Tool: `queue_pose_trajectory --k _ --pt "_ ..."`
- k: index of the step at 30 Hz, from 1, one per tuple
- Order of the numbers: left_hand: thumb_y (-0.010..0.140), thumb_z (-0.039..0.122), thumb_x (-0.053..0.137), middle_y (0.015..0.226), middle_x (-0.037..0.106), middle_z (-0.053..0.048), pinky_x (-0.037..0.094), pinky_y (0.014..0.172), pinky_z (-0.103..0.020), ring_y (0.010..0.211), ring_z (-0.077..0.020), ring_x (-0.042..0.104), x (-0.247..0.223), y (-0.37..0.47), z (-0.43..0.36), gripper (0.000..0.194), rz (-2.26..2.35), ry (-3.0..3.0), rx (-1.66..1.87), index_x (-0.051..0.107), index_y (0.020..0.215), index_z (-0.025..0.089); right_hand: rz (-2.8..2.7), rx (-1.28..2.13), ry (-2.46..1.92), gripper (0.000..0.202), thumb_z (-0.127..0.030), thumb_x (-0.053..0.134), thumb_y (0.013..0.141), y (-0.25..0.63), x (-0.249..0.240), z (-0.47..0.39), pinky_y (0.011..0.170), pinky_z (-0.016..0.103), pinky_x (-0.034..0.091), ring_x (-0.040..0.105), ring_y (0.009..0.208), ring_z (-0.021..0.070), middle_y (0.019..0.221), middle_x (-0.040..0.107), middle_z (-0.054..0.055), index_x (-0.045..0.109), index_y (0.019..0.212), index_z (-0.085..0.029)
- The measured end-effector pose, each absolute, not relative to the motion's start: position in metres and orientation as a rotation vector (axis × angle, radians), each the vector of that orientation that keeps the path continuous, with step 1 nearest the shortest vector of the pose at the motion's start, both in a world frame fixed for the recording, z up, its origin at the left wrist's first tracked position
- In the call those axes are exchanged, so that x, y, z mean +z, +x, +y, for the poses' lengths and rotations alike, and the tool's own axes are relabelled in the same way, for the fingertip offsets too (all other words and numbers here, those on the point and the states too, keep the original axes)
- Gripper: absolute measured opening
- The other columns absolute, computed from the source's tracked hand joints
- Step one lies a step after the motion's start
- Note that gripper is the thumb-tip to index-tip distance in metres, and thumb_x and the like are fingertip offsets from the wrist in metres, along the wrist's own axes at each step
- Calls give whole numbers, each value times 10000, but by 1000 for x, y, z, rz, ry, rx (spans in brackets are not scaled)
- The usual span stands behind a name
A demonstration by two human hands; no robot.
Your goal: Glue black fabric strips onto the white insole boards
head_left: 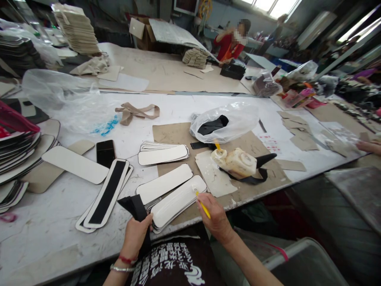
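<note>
My right hand [216,218] is closed round the yellow handle of a small glue brush [204,207]. Its tip rests on the right end of the top white rounded panel [175,204], where a wet whitish patch shows. Black fabric strips [135,207] are gripped in my left hand [137,232], beside the left end of that panel stack. Behind it lie a second white panel stack [163,183] and a third [162,154]. To the left, a white panel bears a black strip [107,192]. A stained plastic glue bottle [238,163] lies on its side, a yellow brush at its mouth.
A phone [105,153] lies left of the panels, near large panel stacks [18,155]. A clear bag [229,121] with black pieces sits behind the bottle. Across the tables is a person in red [230,43]; another person's hand [369,147] shows at the right edge.
</note>
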State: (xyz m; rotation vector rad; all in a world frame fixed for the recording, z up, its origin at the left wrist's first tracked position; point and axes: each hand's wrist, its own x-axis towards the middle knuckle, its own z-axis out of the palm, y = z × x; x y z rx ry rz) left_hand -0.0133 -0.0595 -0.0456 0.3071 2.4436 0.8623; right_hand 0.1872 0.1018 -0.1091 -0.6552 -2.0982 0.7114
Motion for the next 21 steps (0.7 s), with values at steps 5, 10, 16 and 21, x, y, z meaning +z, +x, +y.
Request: queue_pose_trajectory --k 5,10,16,21 --pt "517 605 608 583 576 -83 411 567 -317 590 -248 540 -43 -11 -59 534 2413 301 931 585 727 115 -2131 659 -708 194 -70 436 839 180 -116 100 844 347 460 502 937 196 957 549 103 528 994 -143" --pt "545 608 617 598 582 -94 420 592 -326 604 -256 550 -46 -13 -61 523 2417 350 927 587 698 109 -2052 1036 -591 167 -79 431 844 160 -103 57 818 310 455 508 901 173 916 546 87 531 960 -147" --pt "585 583 630 629 591 -90 437 587 -320 598 -245 555 -53 -16 -66 508 2391 372 965 594 739 100 -1601 1749 -667 136 -268 483 872 155 -85 37 712 248 471 560 773 127 844 578 42 562 903 -162" --pt "558 540 642 589 574 -91 416 501 -269 546 -216 536 -51 -12 -63 476 2351 309 1025 572 703 92 -1668 1490 -825 169 -295 494 864 161 -107 60 767 289 460 565 816 157 852 590 62 581 882 -151"
